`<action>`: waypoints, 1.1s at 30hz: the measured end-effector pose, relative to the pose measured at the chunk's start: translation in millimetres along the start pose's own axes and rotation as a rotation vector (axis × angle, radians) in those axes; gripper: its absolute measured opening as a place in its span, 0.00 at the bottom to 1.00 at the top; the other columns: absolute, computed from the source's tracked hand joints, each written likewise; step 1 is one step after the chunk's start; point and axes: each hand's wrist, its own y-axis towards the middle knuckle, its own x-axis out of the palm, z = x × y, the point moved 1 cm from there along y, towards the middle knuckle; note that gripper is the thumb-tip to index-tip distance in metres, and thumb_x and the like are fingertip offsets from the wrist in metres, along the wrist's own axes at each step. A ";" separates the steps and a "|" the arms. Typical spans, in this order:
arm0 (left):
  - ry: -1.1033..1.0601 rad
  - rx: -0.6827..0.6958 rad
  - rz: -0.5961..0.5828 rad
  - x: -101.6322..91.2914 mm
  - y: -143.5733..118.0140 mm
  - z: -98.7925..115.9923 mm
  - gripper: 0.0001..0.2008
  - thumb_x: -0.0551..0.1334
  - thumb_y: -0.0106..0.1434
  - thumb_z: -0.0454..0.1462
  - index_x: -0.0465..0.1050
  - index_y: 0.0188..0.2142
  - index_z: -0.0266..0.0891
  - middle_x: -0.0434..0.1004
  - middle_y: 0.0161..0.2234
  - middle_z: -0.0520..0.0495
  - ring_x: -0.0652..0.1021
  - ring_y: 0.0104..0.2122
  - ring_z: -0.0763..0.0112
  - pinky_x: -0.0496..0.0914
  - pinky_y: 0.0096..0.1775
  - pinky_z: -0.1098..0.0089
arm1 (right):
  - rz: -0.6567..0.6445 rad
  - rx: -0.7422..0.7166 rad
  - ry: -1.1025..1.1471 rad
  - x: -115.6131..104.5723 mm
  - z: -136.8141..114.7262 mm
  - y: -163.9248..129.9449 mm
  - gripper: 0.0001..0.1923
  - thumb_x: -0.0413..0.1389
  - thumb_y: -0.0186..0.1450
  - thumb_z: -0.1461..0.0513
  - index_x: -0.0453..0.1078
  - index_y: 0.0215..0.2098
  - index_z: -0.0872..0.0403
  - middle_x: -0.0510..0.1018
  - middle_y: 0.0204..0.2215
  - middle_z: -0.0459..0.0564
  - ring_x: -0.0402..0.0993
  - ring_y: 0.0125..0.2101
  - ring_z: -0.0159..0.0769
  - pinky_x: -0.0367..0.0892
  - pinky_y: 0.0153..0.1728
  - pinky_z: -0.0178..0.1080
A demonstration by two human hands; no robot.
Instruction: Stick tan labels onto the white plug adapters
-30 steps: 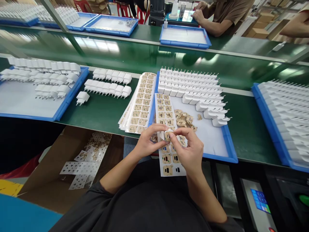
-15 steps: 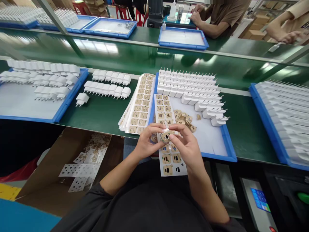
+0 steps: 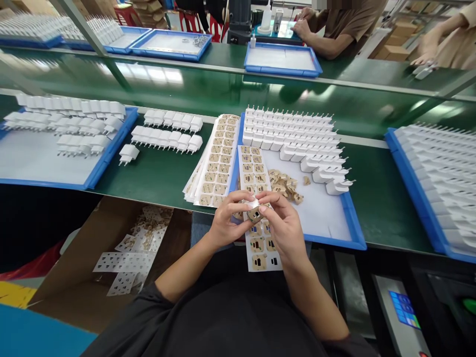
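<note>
Both my hands meet over a sheet of tan stickers (image 3: 256,246) and hold one white plug adapter (image 3: 254,213) between them. A tan sticker with a dark port opening covers the adapter's end, which faces me. My left hand (image 3: 231,218) grips the adapter from the left with thumb and fingers. From the other side, my right hand (image 3: 284,223) closes on it, the thumb lying on the sticker face. Part of the adapter is hidden by my fingers. A heap of peeled tan backing scraps (image 3: 285,186) lies just beyond my right hand, in the blue tray (image 3: 327,225).
Left of the tray lies a stack of sticker sheets (image 3: 214,166). White adapters (image 3: 163,136) stand in rows on the green bench, with more in a left tray (image 3: 89,181) and right tray (image 3: 412,191). Below is a cardboard box (image 3: 70,277) of waste sheets. Co-workers' hands (image 3: 303,29) are across the bench.
The adapter has tilted and dropped slightly in my hands, and my right fingers have shifted over its top. Across the bench at the right, a co-worker's hand has lowered onto a white item.
</note>
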 end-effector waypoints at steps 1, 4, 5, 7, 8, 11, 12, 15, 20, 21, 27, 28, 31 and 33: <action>-0.010 -0.019 0.001 -0.1 -0.6 -0.4 0.23 0.71 0.59 0.29 0.69 0.50 0.47 0.75 0.49 0.46 0.77 0.52 0.62 0.74 0.56 0.52 | -0.010 -0.002 -0.017 -1.6 -0.2 0.1 0.01 0.61 0.64 0.60 0.75 0.35 0.48 0.79 0.43 0.48 0.76 0.48 0.41 0.73 0.49 0.44; -0.065 -0.089 0.012 -0.5 -3.1 -2.2 0.22 0.72 0.59 0.31 0.69 0.50 0.47 0.75 0.49 0.45 0.78 0.52 0.61 0.74 0.55 0.52 | -0.088 -0.017 -0.087 -8.3 -3.3 0.4 0.05 0.60 0.64 0.61 0.76 0.39 0.48 0.80 0.46 0.49 0.77 0.50 0.42 0.74 0.49 0.45; -0.087 -0.109 0.017 -0.6 -3.8 -2.7 0.22 0.72 0.59 0.32 0.69 0.50 0.47 0.75 0.49 0.45 0.78 0.52 0.60 0.74 0.54 0.52 | -0.116 -0.025 -0.124 -10.6 -5.0 0.6 0.06 0.60 0.65 0.61 0.76 0.41 0.48 0.80 0.47 0.50 0.77 0.51 0.43 0.74 0.49 0.45; -0.132 -0.139 0.019 -0.5 -4.9 -3.3 0.22 0.73 0.59 0.32 0.69 0.50 0.46 0.75 0.49 0.44 0.78 0.52 0.59 0.74 0.54 0.53 | -0.148 -0.057 -0.225 -14.2 -9.1 1.5 0.08 0.59 0.67 0.59 0.76 0.44 0.48 0.81 0.47 0.50 0.77 0.51 0.43 0.74 0.49 0.45; -0.153 -0.150 0.018 -0.4 -5.2 -3.3 0.22 0.73 0.59 0.31 0.69 0.50 0.46 0.75 0.49 0.44 0.78 0.52 0.59 0.75 0.54 0.54 | -0.147 -0.092 -0.286 -15.2 -11.3 2.3 0.07 0.59 0.68 0.59 0.75 0.44 0.48 0.81 0.46 0.50 0.78 0.50 0.43 0.74 0.49 0.46; -0.192 -0.187 0.020 0.2 -5.3 -2.1 0.22 0.73 0.58 0.31 0.70 0.50 0.45 0.75 0.49 0.43 0.78 0.52 0.61 0.75 0.53 0.56 | -0.105 -0.316 -0.518 -15.2 -18.4 4.5 0.04 0.58 0.69 0.60 0.74 0.41 0.48 0.81 0.44 0.50 0.78 0.48 0.42 0.72 0.51 0.48; -0.201 -0.208 0.023 0.3 -5.2 -1.8 0.22 0.73 0.58 0.32 0.70 0.50 0.45 0.75 0.49 0.43 0.78 0.52 0.61 0.75 0.52 0.58 | -0.094 -0.424 -0.605 -14.6 -20.8 4.5 0.03 0.58 0.69 0.62 0.74 0.40 0.48 0.81 0.44 0.50 0.77 0.48 0.42 0.71 0.52 0.49; -0.241 -0.271 0.033 0.3 -4.4 -2.5 0.20 0.72 0.60 0.34 0.69 0.49 0.44 0.75 0.49 0.43 0.78 0.52 0.62 0.76 0.50 0.61 | -0.165 -0.686 -0.737 -15.0 -25.0 2.1 0.06 0.59 0.67 0.65 0.75 0.37 0.46 0.81 0.45 0.49 0.77 0.47 0.43 0.70 0.50 0.50; -0.283 -0.341 0.084 2.3 -3.9 -8.0 0.20 0.72 0.60 0.36 0.69 0.48 0.44 0.74 0.48 0.44 0.78 0.51 0.64 0.76 0.49 0.64 | -0.149 -0.559 -0.523 -44.6 -13.0 2.6 0.03 0.57 0.69 0.62 0.72 0.39 0.48 0.81 0.34 0.48 0.79 0.40 0.43 0.74 0.45 0.49; -0.273 -0.356 0.096 3.3 -4.1 -7.9 0.20 0.73 0.60 0.37 0.69 0.48 0.44 0.75 0.47 0.44 0.78 0.50 0.64 0.76 0.49 0.63 | -0.035 -0.499 -0.564 -55.8 -8.1 4.9 0.02 0.57 0.69 0.61 0.72 0.40 0.48 0.81 0.34 0.48 0.80 0.39 0.43 0.75 0.44 0.49; 0.000 -0.357 0.148 -19.5 4.5 1.8 0.21 0.69 0.63 0.45 0.72 0.53 0.43 0.78 0.47 0.42 0.80 0.44 0.63 0.75 0.46 0.63 | 0.316 -0.452 -1.158 -111.3 17.4 25.5 0.18 0.56 0.67 0.49 0.76 0.46 0.53 0.82 0.44 0.59 0.77 0.48 0.55 0.71 0.50 0.58; 0.132 -0.352 0.172 -34.2 8.3 1.1 0.21 0.69 0.63 0.45 0.73 0.54 0.43 0.79 0.47 0.42 0.79 0.44 0.62 0.74 0.46 0.63 | 0.348 -0.467 -1.161 -114.8 19.1 27.4 0.20 0.56 0.68 0.50 0.76 0.49 0.53 0.81 0.49 0.60 0.76 0.51 0.57 0.72 0.50 0.58; 0.624 -0.380 0.280 -99.8 20.1 -12.3 0.20 0.68 0.64 0.45 0.76 0.53 0.42 0.79 0.47 0.42 0.77 0.45 0.59 0.72 0.46 0.61 | 0.364 -0.474 -1.098 -116.6 20.1 28.0 0.18 0.56 0.68 0.51 0.76 0.50 0.51 0.79 0.51 0.58 0.76 0.53 0.57 0.75 0.47 0.56; 0.966 -0.450 0.312 -152.2 26.9 -30.7 0.21 0.67 0.64 0.46 0.78 0.53 0.39 0.80 0.45 0.39 0.75 0.47 0.53 0.68 0.50 0.56 | 0.336 -0.475 -1.080 -113.8 19.1 26.7 0.15 0.56 0.68 0.51 0.77 0.47 0.48 0.80 0.49 0.56 0.77 0.51 0.57 0.76 0.45 0.56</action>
